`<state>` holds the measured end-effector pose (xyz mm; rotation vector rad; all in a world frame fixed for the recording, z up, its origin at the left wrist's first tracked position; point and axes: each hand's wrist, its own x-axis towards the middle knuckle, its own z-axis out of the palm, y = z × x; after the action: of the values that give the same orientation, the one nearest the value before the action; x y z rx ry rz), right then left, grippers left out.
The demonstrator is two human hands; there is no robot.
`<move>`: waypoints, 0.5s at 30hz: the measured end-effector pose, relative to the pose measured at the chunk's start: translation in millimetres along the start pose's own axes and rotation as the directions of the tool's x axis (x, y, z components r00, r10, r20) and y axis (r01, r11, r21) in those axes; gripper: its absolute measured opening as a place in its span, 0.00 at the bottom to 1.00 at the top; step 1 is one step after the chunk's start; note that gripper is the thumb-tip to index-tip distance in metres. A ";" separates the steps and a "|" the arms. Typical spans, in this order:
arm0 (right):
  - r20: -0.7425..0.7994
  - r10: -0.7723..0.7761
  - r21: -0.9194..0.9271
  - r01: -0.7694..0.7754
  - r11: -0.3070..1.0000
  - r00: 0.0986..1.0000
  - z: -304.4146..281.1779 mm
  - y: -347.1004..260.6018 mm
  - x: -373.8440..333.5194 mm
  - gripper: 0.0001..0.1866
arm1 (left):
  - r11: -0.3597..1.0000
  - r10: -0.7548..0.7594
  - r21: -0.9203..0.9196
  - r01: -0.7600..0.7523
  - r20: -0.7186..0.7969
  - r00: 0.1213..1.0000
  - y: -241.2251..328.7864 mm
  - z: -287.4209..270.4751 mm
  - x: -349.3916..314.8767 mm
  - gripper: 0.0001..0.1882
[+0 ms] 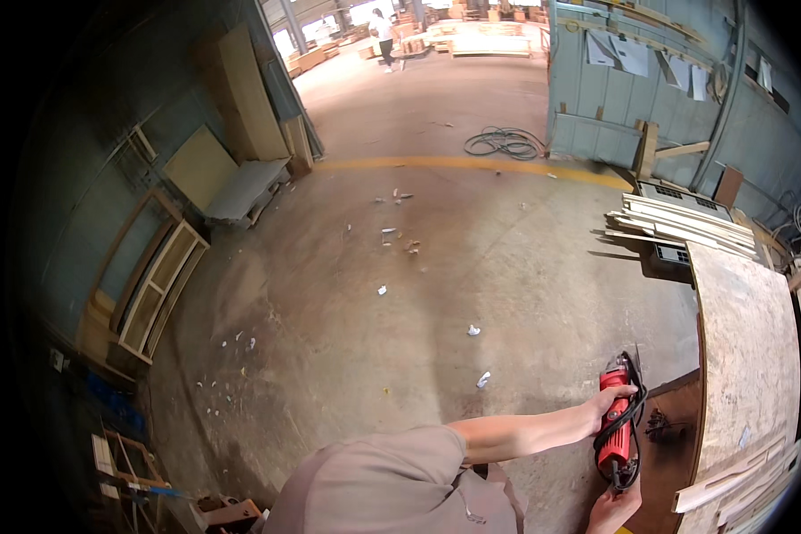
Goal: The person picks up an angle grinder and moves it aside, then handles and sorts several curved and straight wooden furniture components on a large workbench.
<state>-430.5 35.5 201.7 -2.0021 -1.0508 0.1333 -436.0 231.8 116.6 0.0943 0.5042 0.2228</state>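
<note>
A red angle grinder (pixel 612 383), its grey head pointing away from me, is held upright along the picture at the lower right. Its black cord (pixel 630 411) is looped around the body. My left hand (pixel 603 407) wraps around the grinder's middle, arm stretched to the right. At the grinder's rear end, my right hand (pixel 614 511) is closed where the cord comes out; part of that hand is cut off by the lower edge. Beside the grinder, a brown board surface (pixel 672 463) carries a small dark tangled item (pixel 659 425) that I cannot make out.
A worn wooden tabletop (pixel 743 329) stands at the right, with wood strips (pixel 685 222) stacked beyond it. Wooden frames (pixel 160 289) and panels lean at the left wall. Scraps (pixel 474 330) dot the concrete floor. A coiled hose (pixel 505 142) lies by the doorway; a person (pixel 384 37) is far beyond.
</note>
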 end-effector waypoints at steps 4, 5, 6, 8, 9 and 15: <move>-0.003 0.135 -0.198 -0.133 0.971 0.991 6.5 1.8 12.9 0.22 | 0.981 0.124 0.168 -0.100 -0.138 0.983 11.9 -4.1 11.6 0.12; -0.029 0.075 0.077 -0.073 0.994 0.997 17.7 32.4 13.3 0.21 | 0.978 0.195 0.117 -0.176 -0.178 0.965 17.6 35.8 -35.9 0.11; 0.131 0.126 -0.132 -0.109 0.985 0.983 1.5 -3.2 20.4 0.20 | 0.966 0.243 0.142 -0.217 -0.206 0.948 30.7 30.8 -50.0 0.11; 0.225 -0.170 -0.085 0.193 0.977 0.959 13.5 -4.1 33.7 0.19 | 0.951 0.289 0.183 -0.249 -0.239 0.927 61.7 -0.9 -44.2 0.12; 0.179 -0.250 0.031 0.248 0.968 0.952 21.1 -6.0 38.6 0.20 | 0.945 0.297 0.216 -0.246 -0.246 0.923 68.6 -10.8 -34.7 0.13; 0.319 0.242 0.591 -0.392 0.705 0.916 -5.9 38.1 30.6 0.25 | 0.967 0.109 0.245 -0.071 -0.143 0.984 30.8 5.7 -12.7 0.13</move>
<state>-384.4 42.8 186.2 -1.5136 -0.6357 0.8171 -449.9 258.5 132.0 0.3382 0.6820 0.2588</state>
